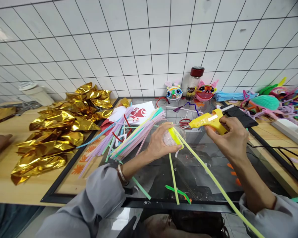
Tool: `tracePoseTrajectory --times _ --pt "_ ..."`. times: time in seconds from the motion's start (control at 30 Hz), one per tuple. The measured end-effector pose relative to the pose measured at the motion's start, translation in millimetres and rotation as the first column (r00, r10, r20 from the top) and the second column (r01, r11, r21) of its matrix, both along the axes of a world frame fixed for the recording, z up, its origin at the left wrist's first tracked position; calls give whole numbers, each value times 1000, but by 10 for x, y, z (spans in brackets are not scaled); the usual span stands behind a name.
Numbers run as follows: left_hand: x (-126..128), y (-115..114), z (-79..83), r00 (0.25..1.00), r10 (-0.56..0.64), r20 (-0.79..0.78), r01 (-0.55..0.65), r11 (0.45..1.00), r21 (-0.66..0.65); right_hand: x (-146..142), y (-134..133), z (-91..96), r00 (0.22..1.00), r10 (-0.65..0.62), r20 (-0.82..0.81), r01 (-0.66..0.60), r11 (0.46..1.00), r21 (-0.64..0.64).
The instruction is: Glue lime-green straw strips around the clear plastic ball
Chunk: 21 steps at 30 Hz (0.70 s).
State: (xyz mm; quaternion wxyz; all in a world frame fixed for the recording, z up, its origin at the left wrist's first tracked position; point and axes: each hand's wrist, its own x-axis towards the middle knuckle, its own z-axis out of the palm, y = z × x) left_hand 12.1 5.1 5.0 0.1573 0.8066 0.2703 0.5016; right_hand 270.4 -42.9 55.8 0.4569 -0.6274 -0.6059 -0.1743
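My left hand (157, 142) is wrapped round a clear, rounded plastic piece (168, 138) with a bright yellow band (175, 137) across it. From that band a long pale yellow pipe cleaner (211, 176) runs down to the lower right. In my right hand (232, 137) is a yellow hot glue gun (206, 121), its nozzle pointing left, close to the piece; whether it touches cannot be made out. Below my hands, a loose yellow pipe cleaner (174, 178) and a bent green one (178, 191) lie on the dark glass sheet (203, 185).
Bundled pastel pipe cleaners (141, 134) and crumpled gold foil bags (62, 122) lie to the left. At the back stand a lidded bottle (194, 84) and decorated round crafts (173, 92). Scissors (185, 123) lie behind the glue gun. Another person's hand (0, 143) shows far left.
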Motion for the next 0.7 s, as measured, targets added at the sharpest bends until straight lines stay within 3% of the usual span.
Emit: tracePoseTrajectory --times 0.17,0.53,0.7 --pt "13 -2 5 1000 -16 13 16 1000 5 -116 -43 17 996 83 13 -83 997 0" --pt "21 -33 31 1000 1 -2 -1 999 -44 -158 -28 -52 992 130 3 -130 990 58" --pt "27 -39 43 1000 -26 -2 26 1000 3 -171 -24 -52 990 142 -1 -142 987 73"
